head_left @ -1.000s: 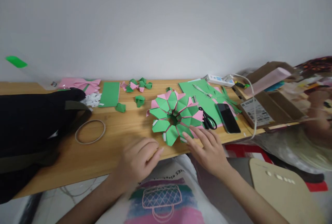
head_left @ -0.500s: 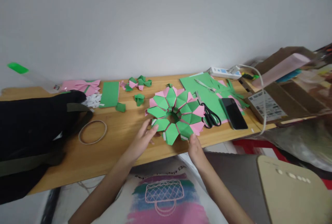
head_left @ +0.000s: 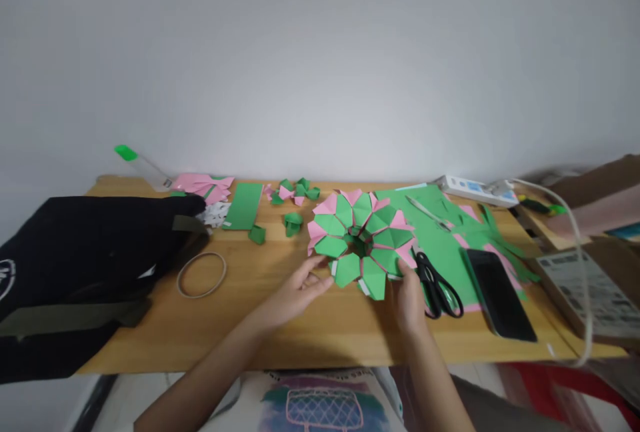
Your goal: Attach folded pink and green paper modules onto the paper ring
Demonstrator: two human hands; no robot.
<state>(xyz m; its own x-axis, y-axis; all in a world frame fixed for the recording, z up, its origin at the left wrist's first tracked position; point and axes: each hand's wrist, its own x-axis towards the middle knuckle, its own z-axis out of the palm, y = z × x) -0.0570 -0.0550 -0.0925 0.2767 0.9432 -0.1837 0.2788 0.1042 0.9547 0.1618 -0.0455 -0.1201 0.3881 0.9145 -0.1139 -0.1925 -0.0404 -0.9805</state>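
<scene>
Midway along the surface (head_left: 225,342), between its front and back edges, sits a ring of folded green and pink paper (head_left: 349,268), its round gap facing up. The right hand (head_left: 410,295) has its thumb over the ring's near right rim, pinching it; the left hand (head_left: 303,289), thumb and fingers parted, meets the near left rim, though I cannot tell whether it grips. Just beside the right hand lie black scissors (head_left: 436,287), partly over a big green sheet (head_left: 423,235) that reaches toward the back edge. Further right, a phone (head_left: 500,295) slants toward the front edge, and a power strip (head_left: 467,187) lies along the back edge. Small folded pieces (head_left: 293,223) and a green card (head_left: 245,207) lie toward the back edge, left of the ring. A thin hoop (head_left: 191,295) rests near a black bag (head_left: 100,245), which covers the surface's left end.
</scene>
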